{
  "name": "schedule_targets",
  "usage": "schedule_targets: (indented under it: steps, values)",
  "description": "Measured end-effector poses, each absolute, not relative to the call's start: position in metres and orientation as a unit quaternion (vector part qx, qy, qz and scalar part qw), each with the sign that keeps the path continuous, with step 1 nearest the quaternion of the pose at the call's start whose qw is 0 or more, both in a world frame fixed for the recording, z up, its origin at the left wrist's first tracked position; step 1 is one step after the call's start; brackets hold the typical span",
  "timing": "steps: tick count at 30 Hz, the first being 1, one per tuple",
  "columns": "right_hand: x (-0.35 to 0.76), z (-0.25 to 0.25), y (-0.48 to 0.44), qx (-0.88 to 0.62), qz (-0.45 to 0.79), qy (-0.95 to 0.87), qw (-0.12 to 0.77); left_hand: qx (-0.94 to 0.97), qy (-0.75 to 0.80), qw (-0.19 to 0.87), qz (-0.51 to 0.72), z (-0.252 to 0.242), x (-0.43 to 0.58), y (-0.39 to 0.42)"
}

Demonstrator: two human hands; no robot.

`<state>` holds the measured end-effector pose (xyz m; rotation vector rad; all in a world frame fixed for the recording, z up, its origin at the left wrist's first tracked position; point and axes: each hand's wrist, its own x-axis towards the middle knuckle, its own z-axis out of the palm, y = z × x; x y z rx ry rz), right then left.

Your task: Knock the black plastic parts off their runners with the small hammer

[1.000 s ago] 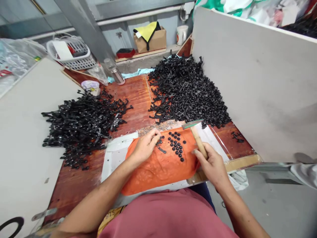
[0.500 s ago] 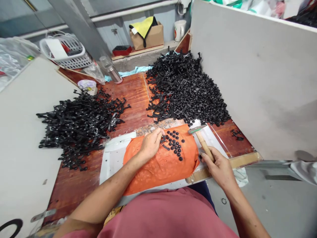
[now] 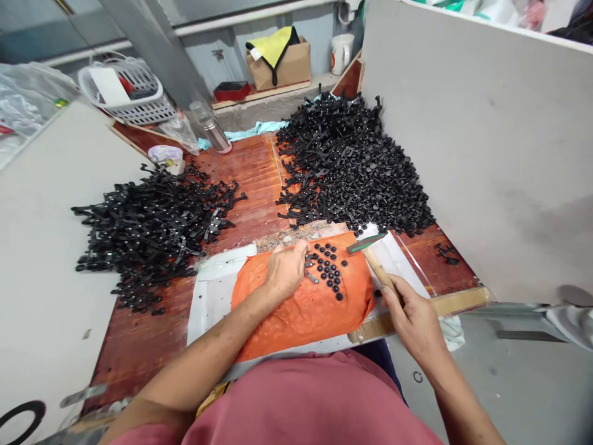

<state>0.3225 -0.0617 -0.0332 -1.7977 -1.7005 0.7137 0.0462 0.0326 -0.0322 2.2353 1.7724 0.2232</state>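
Observation:
My left hand rests on an orange cloth, its fingers pinched on a small black plastic strip that lies on the cloth. Just right of it sit several small black caps in a cluster. My right hand is closed round the wooden handle of a small hammer, whose metal head hangs above the cloth's far right corner. The cloth lies on a white sheet over a reddish wooden table.
A big heap of black plastic parts lies at the back right against a grey board. A second heap lies left. Behind are a metal flask, a white basket, a cardboard box and a mug.
My left hand has slid a little to the right, closer to the caps. My right hand with the hammer has drifted slightly right and down.

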Motion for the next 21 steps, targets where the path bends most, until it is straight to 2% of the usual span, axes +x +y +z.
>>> schedule_targets:
  steps: [5,9,15,19,21]
  values:
    - [0.306,-0.011,-0.061,-0.651,0.125,-0.722,0.197,0.763,0.635,0.119,0.023,-0.022,0.052,0.036]
    - [0.293,-0.004,-0.053,-0.621,0.063,-0.756,0.195,0.757,0.643,0.116,0.001,-0.012,0.055,0.04]
    - [0.28,-0.004,-0.046,-0.61,0.036,-0.78,0.136,0.746,0.655,0.121,0.007,-0.015,0.055,0.04]
    - [0.279,-0.004,-0.048,-0.625,0.039,-0.759,0.18,0.743,0.656,0.13,0.014,-0.018,0.053,0.04]
    - [0.279,-0.003,-0.048,-0.624,0.05,-0.76,0.173,0.742,0.657,0.134,0.016,-0.018,0.053,0.04]
